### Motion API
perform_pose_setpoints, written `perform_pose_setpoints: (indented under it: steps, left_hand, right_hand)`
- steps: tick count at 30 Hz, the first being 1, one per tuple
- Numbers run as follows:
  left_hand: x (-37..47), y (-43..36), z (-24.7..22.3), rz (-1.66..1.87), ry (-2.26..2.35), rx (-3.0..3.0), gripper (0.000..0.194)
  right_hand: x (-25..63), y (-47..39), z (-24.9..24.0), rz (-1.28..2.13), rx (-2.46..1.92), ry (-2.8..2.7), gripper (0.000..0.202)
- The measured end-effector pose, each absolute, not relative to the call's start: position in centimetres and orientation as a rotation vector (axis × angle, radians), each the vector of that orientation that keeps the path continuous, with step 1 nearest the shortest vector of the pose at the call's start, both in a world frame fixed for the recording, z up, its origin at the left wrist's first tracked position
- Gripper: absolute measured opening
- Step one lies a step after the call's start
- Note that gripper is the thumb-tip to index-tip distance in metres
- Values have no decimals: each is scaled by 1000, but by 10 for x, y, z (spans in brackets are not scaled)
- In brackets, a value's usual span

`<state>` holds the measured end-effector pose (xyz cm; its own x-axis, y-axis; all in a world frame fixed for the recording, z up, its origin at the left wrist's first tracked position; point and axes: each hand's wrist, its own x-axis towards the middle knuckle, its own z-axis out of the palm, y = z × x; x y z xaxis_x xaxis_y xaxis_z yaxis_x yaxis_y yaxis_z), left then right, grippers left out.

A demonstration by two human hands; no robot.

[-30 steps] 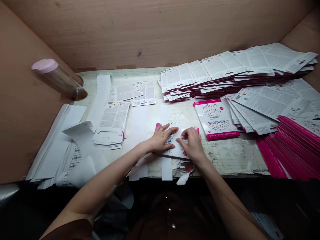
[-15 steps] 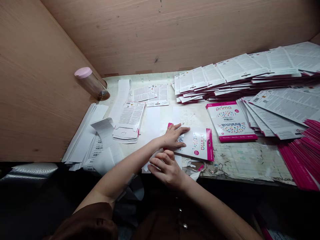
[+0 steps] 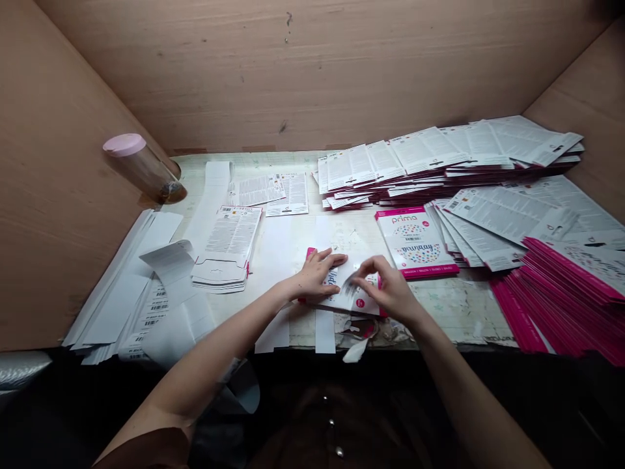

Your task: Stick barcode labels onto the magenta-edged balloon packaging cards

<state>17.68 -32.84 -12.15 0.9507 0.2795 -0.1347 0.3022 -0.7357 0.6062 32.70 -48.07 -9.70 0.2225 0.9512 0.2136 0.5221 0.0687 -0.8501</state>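
Observation:
My left hand lies with its fingers spread on a white and magenta "prima" packet, pressing it to the table. The packet lies sideways, partly covered by both hands. Over its middle, my right hand pinches a small barcode sticker between thumb and fingertips; the sticker is blurred and close to the packet's face. Just right of my hands, another "prima" packet lies face up with a barcode sticker on its front.
White paper strips lie under and beside the packet. Printed cards and a curling sticker roll are to the left, near a pink-lidded bottle. Long rows of packets and a magenta-edged stack fill the right.
My right hand has moved from in front of the packet up over it, with the barcode sticker now showing in its fingers. My left hand stays on the packet. The view has shifted right.

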Motion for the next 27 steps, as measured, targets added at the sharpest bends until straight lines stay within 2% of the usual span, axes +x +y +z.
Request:
perform_pose_setpoints:
  steps: [4,9,16,21,24,27]
  left_hand:
    - [177,-327,-123,-49,405,2436,78]
    - [176,-327,-125,-55,411,2451,78]
    - [176,-328,-124,-30,405,2466,79]
    - [174,-327,-130,10,389,2456,91]
    - [172,-323,-129,6,393,2439,100]
    - [173,-319,-122,-81,378,2445,102]
  right_hand:
    - [360,-447,-117,716,-1685,-1471,12]
    - [350,-435,-129,691,-1774,-1513,9]
    - [334,-437,-141,435,-2015,-1542,19]
    - [335,-426,-152,128,-2105,-1367,32]
    - [333,-428,-148,70,-2159,-1388,32]
    - [320,-456,-137,33,-2171,-1494,43]
